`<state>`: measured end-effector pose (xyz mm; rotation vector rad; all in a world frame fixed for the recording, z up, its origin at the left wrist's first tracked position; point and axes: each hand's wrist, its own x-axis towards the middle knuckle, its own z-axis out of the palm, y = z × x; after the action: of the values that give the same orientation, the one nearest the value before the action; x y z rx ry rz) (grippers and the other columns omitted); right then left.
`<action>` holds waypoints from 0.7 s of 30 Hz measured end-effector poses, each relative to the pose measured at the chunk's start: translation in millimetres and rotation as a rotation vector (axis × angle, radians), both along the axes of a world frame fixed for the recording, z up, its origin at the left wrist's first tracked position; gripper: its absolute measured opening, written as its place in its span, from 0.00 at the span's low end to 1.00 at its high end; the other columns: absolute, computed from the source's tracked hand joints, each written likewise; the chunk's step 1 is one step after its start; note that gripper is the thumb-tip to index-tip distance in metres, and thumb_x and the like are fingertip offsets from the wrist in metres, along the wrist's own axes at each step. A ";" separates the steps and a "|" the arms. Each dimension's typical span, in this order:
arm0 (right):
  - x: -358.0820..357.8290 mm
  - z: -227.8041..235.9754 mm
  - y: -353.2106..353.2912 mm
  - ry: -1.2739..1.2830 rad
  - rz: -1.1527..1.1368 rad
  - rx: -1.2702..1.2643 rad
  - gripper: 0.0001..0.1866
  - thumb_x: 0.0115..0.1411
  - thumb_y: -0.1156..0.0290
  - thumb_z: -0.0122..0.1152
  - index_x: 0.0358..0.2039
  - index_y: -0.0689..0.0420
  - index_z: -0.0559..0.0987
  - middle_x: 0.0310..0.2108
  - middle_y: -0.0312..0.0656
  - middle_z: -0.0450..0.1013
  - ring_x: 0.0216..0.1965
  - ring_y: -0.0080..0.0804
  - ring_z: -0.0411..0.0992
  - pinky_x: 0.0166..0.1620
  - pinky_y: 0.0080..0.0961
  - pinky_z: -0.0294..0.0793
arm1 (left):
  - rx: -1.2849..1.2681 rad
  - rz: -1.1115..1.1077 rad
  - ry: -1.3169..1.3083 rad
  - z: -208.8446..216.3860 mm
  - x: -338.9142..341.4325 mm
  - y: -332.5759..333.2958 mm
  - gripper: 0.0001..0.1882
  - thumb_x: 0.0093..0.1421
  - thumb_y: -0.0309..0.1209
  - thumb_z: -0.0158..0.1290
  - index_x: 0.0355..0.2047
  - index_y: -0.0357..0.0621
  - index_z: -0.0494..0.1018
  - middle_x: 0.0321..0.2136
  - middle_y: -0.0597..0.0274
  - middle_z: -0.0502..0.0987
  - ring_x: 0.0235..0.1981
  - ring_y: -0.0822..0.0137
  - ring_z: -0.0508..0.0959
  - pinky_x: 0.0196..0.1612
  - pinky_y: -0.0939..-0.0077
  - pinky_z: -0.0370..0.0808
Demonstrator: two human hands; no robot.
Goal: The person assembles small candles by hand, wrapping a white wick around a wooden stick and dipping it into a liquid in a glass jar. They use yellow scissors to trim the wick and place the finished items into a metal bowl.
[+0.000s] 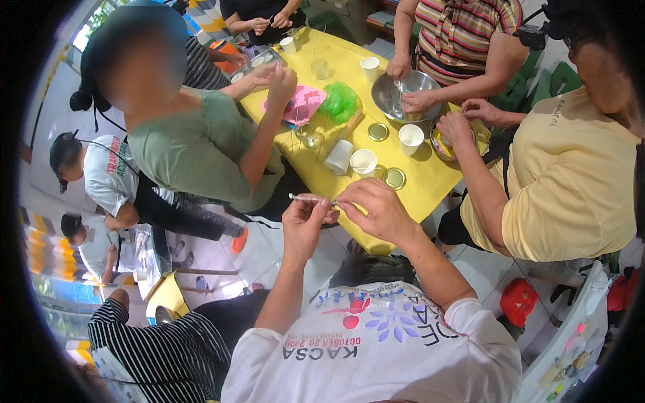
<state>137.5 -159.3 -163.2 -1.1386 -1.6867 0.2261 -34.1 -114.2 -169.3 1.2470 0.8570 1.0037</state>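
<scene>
In front of my chest, over the near end of the yellow-covered table, both my hands are raised close together. My left hand pinches a thin white stick-like piece, whose one end pokes out to the left past the fingers. The fingertips of my right hand close on the piece's other end, where a small dark bit shows; its exact kind is too small to make out. Just beyond my hands stand a white paper cup with pale contents and a gold jar lid. Another white cup leans beside them.
A person in green works at the left, one in yellow at the right. Across the table, striped-sleeved arms reach into a metal bowl. Green plastic, a pink sheet and another white cup occupy the tabletop.
</scene>
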 end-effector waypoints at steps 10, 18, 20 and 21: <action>3.0 6.1 -1.6 0.227 -0.003 -0.171 0.14 0.50 0.76 0.62 0.39 0.60 0.76 0.35 0.43 0.73 0.32 0.30 0.72 0.36 0.25 0.72 | -0.040 0.008 -0.164 3.4 10.5 6.5 0.07 0.60 0.29 0.52 0.34 0.36 0.70 0.28 0.56 0.76 0.27 0.66 0.79 0.30 0.73 0.79; 5.0 -1.2 5.8 0.339 0.088 -0.188 0.09 0.53 0.75 0.60 0.35 0.62 0.77 0.36 0.44 0.73 0.32 0.30 0.74 0.36 0.24 0.73 | -0.259 -0.037 -0.357 8.0 13.7 10.8 0.08 0.60 0.30 0.52 0.33 0.37 0.69 0.28 0.55 0.77 0.27 0.66 0.79 0.31 0.73 0.79; 3.6 -3.0 10.4 0.370 0.101 -0.153 0.08 0.53 0.75 0.60 0.34 0.62 0.78 0.36 0.44 0.73 0.32 0.30 0.74 0.36 0.23 0.74 | -0.297 -0.040 -0.369 8.7 14.2 11.8 0.08 0.60 0.30 0.52 0.32 0.37 0.69 0.28 0.56 0.77 0.26 0.66 0.79 0.31 0.74 0.79; 3.2 -1.8 10.9 0.373 0.104 -0.162 0.07 0.53 0.75 0.60 0.34 0.62 0.78 0.36 0.44 0.72 0.32 0.29 0.74 0.37 0.23 0.74 | -0.316 -0.040 -0.374 9.0 14.3 12.1 0.08 0.60 0.30 0.52 0.32 0.38 0.69 0.27 0.56 0.77 0.26 0.66 0.79 0.30 0.74 0.79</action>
<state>140.7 -148.4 -165.0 -1.0508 -1.4133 0.6124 -19.8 -102.1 -160.3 0.7739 0.6626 0.9853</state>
